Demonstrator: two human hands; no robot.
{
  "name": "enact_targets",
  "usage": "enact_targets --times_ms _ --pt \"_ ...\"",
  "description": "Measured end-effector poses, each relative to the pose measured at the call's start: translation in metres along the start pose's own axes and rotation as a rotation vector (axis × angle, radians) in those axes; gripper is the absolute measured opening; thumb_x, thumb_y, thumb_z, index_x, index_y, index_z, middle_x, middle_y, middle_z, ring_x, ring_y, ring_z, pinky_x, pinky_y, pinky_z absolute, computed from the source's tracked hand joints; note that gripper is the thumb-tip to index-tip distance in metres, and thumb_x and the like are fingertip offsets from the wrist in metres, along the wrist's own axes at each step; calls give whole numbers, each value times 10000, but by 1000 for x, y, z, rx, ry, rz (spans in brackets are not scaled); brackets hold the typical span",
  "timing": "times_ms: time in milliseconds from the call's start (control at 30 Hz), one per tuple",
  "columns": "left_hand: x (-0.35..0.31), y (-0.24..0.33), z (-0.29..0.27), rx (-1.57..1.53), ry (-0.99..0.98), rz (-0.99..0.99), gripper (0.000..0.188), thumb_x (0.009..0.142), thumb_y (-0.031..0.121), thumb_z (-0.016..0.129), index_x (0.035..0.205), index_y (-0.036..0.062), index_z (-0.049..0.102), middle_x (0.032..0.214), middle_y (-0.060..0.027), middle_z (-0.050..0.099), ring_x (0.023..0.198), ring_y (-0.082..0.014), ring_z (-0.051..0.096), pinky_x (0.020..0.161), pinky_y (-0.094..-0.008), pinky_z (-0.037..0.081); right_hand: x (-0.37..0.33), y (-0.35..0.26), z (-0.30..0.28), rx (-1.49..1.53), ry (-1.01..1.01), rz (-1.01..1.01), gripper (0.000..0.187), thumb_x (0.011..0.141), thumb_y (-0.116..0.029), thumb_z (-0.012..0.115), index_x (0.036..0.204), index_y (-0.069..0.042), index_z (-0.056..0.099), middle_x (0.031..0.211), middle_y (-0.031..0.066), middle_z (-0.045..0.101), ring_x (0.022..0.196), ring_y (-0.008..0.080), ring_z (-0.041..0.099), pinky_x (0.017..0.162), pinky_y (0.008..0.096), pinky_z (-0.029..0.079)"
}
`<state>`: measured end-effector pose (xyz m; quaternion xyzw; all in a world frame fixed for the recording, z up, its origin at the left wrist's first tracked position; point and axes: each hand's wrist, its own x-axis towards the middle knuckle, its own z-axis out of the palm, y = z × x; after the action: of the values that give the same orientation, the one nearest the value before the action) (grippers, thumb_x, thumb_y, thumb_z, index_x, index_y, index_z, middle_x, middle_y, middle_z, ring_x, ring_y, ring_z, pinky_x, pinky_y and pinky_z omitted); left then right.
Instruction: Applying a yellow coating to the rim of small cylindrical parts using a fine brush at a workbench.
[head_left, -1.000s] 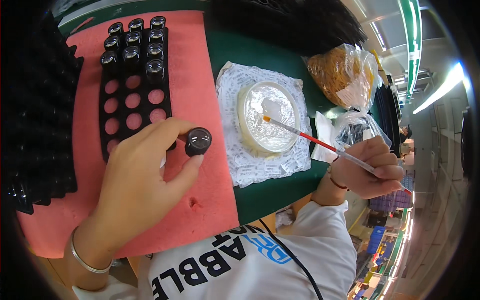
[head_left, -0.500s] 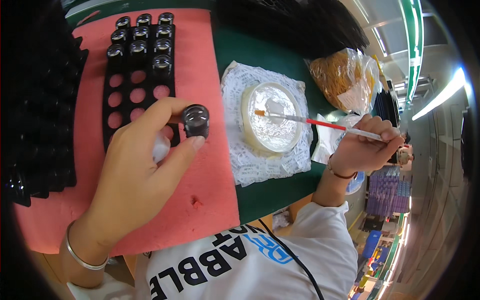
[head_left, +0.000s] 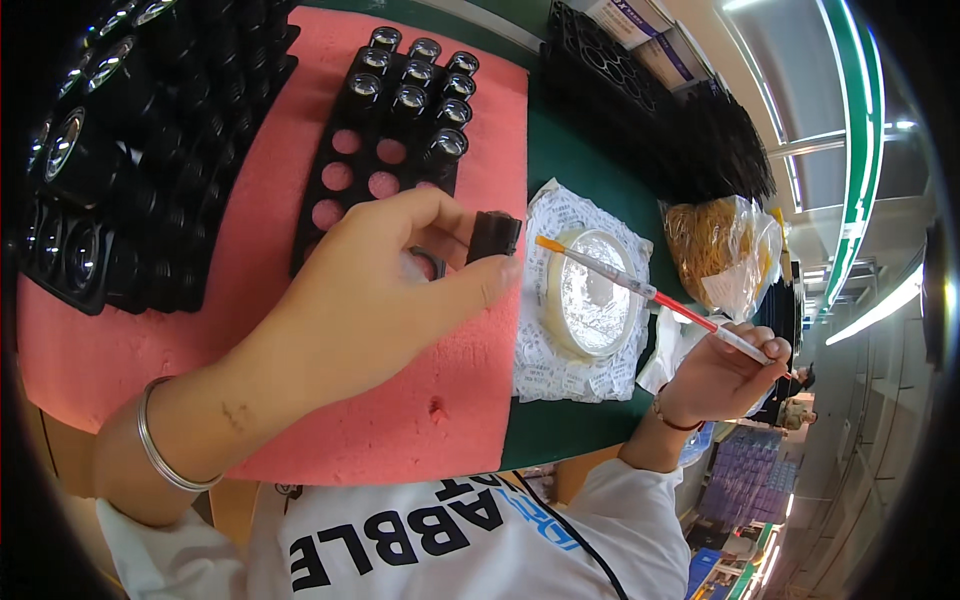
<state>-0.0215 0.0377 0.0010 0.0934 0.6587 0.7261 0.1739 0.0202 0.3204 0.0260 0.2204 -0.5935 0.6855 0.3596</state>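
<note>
My left hand [head_left: 390,290] is closed, pinching a small black cylinder [head_left: 493,236] between thumb and fingers above the pink foam mat [head_left: 460,400]. In my right hand [head_left: 725,375] is a thin paintbrush [head_left: 690,315] with a clear and red handle, gripped near its end. Its tan bristles are close to the cylinder's right side; I cannot tell whether they touch. Below the brush, a round dish [head_left: 562,335] of shiny clear liquid sits on crumpled printed paper [head_left: 560,378]. Beyond my left hand, a black tray [head_left: 362,160] with round holes holds several black lens-topped pieces [head_left: 410,97].
Stacked trays of black lens pieces [head_left: 150,150] rise at the left. A plastic bag of yellowish strands [head_left: 720,250] lies right of the dish. Farther back are black trays [head_left: 640,100] and boxes [head_left: 640,20]. A white tissue [head_left: 668,345] lies by my right hand.
The brush tip has gone from over the dish to beside the cylinder. My left hand has tilted the cylinder, whose glassy end no longer faces up. The whole view has shifted.
</note>
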Motion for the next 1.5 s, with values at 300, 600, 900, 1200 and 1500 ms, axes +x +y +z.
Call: enact_targets --times_ms 300,600,900,1200,1500 --pt "3 -4 1 -4 21 -18 207 717 163 638 832 7 565 757 5 485 745 -64 430 666 -192 354 -2 4 0 -25 28 18 238 882 -303 400 820 -73 410 712 59 480 632 135 479 576 240 386" --pt "1 -2 3 -45 14 -27 235 741 123 612 923 -4 535 835 -19 528 725 -52 464 640 -175 381 -2 7 -6 -97 -22 -7 242 885 -295 382 830 -59 387 665 83 459 548 162 443 529 230 376" --pt "-1 -3 5 -142 -28 -50 276 785 126 570 1017 -16 526 853 -30 548 627 -16 428 580 -152 362 3 4 -9 -81 -118 44 225 907 -267 322 858 -63 402 706 71 508 595 158 500 532 240 401" --pt "-2 -4 7 -187 -60 42 276 818 96 515 1068 -21 504 892 -15 556 567 9 381 521 -136 334 3 6 -3 -102 49 26 244 910 -274 289 842 -57 377 566 116 512 481 175 499 457 244 404" --pt "-3 5 6 -196 -130 -28 307 824 125 518 1100 -4 481 901 9 558 616 20 387 451 -118 271 5 4 -7 -131 63 -7 246 904 -274 303 839 -48 375 558 130 519 464 186 501 440 245 404"
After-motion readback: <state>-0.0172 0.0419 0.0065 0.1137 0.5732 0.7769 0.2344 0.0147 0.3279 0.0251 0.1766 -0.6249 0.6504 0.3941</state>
